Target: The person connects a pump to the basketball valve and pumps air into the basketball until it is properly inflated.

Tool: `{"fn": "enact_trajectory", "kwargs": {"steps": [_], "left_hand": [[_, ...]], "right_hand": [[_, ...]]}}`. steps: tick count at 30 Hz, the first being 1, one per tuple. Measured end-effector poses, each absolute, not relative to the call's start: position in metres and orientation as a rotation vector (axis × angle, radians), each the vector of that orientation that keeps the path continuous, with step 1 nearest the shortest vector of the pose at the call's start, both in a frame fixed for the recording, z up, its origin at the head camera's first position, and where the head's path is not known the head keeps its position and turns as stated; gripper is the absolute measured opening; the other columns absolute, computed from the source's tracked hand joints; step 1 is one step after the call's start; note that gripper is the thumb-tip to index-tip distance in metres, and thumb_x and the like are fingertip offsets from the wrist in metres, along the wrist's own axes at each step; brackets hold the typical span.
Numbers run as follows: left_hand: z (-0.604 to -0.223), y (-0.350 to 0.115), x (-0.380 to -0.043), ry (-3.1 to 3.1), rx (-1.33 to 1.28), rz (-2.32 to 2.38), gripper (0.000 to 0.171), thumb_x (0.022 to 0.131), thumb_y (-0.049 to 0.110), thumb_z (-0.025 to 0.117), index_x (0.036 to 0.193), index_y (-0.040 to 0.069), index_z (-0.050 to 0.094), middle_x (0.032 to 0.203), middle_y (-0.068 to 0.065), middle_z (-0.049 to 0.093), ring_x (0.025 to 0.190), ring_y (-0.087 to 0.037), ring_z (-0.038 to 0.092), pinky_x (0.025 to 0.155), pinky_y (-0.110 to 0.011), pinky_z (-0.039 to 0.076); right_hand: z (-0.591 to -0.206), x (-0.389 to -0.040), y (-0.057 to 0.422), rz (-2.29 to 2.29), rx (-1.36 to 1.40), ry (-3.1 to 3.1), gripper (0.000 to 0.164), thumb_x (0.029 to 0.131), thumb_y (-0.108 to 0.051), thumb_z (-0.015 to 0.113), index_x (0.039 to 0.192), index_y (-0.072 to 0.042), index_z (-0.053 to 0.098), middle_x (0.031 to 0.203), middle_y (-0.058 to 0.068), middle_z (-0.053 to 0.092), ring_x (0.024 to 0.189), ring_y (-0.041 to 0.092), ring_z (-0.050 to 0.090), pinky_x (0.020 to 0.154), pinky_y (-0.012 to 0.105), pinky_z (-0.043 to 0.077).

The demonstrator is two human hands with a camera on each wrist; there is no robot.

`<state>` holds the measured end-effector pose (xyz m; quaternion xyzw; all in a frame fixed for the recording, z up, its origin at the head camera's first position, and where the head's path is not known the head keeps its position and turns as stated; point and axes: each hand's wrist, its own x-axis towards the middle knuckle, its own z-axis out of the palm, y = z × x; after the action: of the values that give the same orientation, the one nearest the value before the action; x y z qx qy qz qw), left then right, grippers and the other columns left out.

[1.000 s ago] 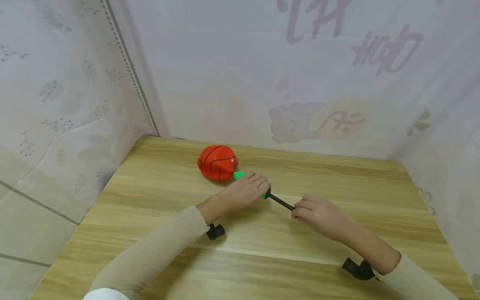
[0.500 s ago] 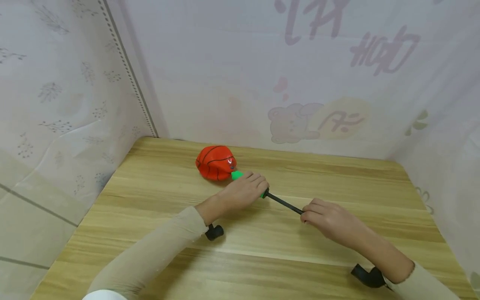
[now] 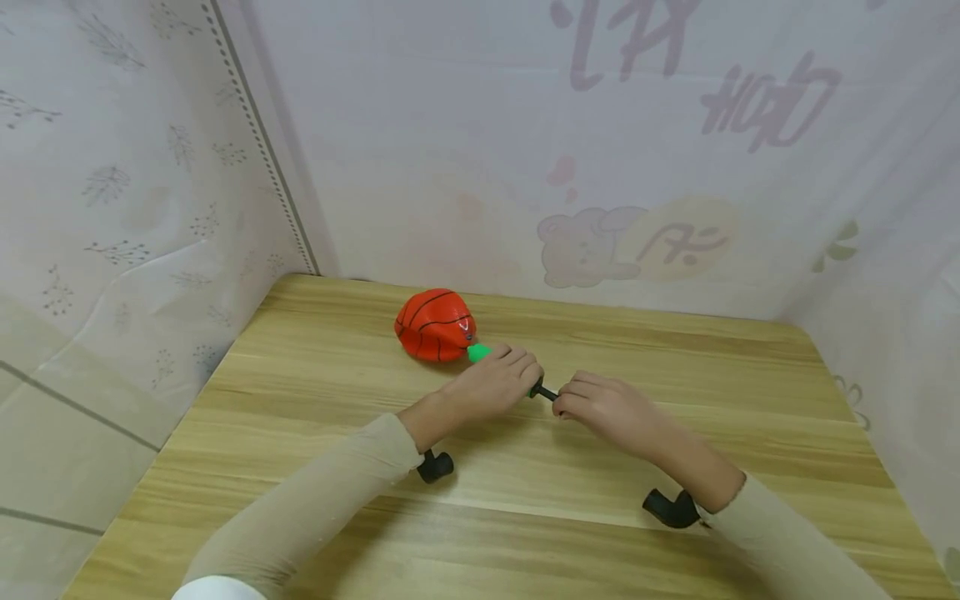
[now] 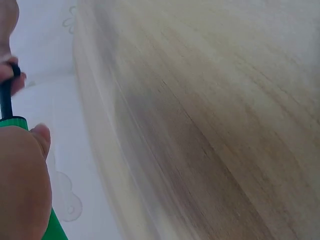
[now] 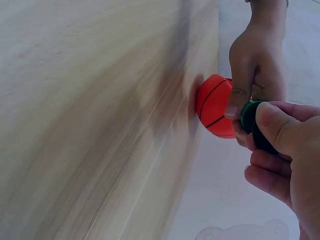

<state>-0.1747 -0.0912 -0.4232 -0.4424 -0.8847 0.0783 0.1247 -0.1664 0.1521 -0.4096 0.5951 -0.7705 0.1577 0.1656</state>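
A partly dented red ball (image 3: 433, 325) with black basketball lines rests on the wooden table. At its right side is the green nozzle end of a hand pump (image 3: 478, 353). My left hand (image 3: 491, 383) grips the pump's green barrel, which it mostly covers. To the right, my right hand (image 3: 611, 412) holds the black handle at the end of the pump's dark rod, and a short piece of rod shows between the hands. In the right wrist view, thumb and fingers pinch the black handle (image 5: 262, 132) close to the barrel's end.
The wooden table (image 3: 525, 517) reaches back to a printed cloth wall (image 3: 450, 150), with more cloth at the left and right sides. A black wrist mount (image 3: 437, 467) hangs under the left wrist and another black mount (image 3: 671, 508) under the right.
My right hand first drew the rod out to the right, then pushed it back left toward my left hand, so less rod shows. The left hand and ball stay nearly in place.
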Motion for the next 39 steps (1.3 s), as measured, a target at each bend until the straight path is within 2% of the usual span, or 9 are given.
{"fn": "enact_trajectory", "kwargs": {"steps": [7, 13, 15, 18, 21, 30, 39], "left_hand": [[-0.423, -0.091, -0.174, -2.587, -1.305, 0.238, 0.014, 0.107, 0.014, 0.048, 0.118, 0.01, 0.055, 0.112, -0.001, 0.055, 0.107, -0.018, 0.05, 0.094, -0.031, 0.04], [-0.422, -0.096, -0.177, -2.6, -1.338, 0.173, 0.014, 0.106, 0.013, 0.051, 0.12, 0.011, 0.053, 0.114, 0.0, 0.055, 0.108, -0.016, 0.05, 0.097, -0.031, 0.041], [-0.422, -0.097, -0.177, -2.598, -1.344, 0.166, 0.014, 0.106, 0.012, 0.051, 0.12, 0.011, 0.053, 0.113, 0.001, 0.054, 0.107, -0.016, 0.05, 0.096, -0.03, 0.041], [-0.421, -0.098, -0.177, -2.585, -1.345, 0.175, 0.013, 0.105, 0.011, 0.051, 0.119, 0.012, 0.052, 0.11, 0.001, 0.053, 0.105, -0.015, 0.049, 0.094, -0.029, 0.041], [-0.42, -0.098, -0.176, -2.587, -1.345, 0.182, 0.015, 0.105, 0.009, 0.051, 0.119, 0.011, 0.052, 0.109, 0.001, 0.053, 0.103, -0.015, 0.048, 0.093, -0.029, 0.041], [-0.42, -0.102, -0.177, -2.621, -1.34, 0.194, 0.019, 0.104, 0.008, 0.053, 0.122, 0.01, 0.053, 0.115, 0.0, 0.056, 0.108, -0.017, 0.051, 0.098, -0.032, 0.043], [-0.422, -0.099, -0.176, -2.594, -1.304, 0.191, 0.017, 0.105, 0.007, 0.05, 0.121, 0.008, 0.055, 0.112, -0.001, 0.056, 0.105, -0.017, 0.051, 0.094, -0.031, 0.042]], "right_hand": [[-0.415, -0.173, 0.137, 0.438, 1.676, -2.161, 0.002, 0.094, -0.009, 0.071, 0.092, -0.01, 0.071, 0.09, -0.003, 0.068, 0.085, 0.01, 0.064, 0.074, 0.02, 0.053], [-0.412, -0.167, 0.146, 0.419, 1.666, -2.133, 0.002, 0.092, -0.009, 0.072, 0.092, -0.009, 0.071, 0.091, -0.001, 0.069, 0.084, 0.012, 0.063, 0.074, 0.021, 0.053], [-0.41, -0.162, 0.154, 0.437, 1.671, -2.101, 0.007, 0.098, -0.013, 0.067, 0.093, -0.009, 0.07, 0.091, -0.001, 0.069, 0.082, 0.012, 0.063, 0.073, 0.021, 0.053], [-0.407, -0.153, 0.168, 0.472, 1.685, -2.066, 0.028, 0.108, -0.022, 0.05, 0.092, -0.009, 0.07, 0.091, -0.002, 0.069, 0.08, 0.012, 0.062, 0.072, 0.02, 0.052], [-0.405, -0.145, 0.18, 0.469, 1.682, -2.066, 0.039, 0.111, -0.025, 0.039, 0.092, -0.009, 0.069, 0.091, -0.002, 0.068, 0.08, 0.011, 0.061, 0.071, 0.019, 0.052], [-0.399, -0.13, 0.198, 0.454, 1.655, -2.113, 0.04, 0.111, -0.027, 0.04, 0.09, -0.011, 0.071, 0.091, -0.006, 0.068, 0.081, 0.008, 0.061, 0.074, 0.018, 0.052], [-0.398, -0.14, 0.183, 0.416, 1.679, -2.123, 0.042, 0.112, -0.027, 0.035, 0.094, -0.01, 0.068, 0.093, -0.003, 0.067, 0.083, 0.01, 0.061, 0.074, 0.02, 0.052]]}}
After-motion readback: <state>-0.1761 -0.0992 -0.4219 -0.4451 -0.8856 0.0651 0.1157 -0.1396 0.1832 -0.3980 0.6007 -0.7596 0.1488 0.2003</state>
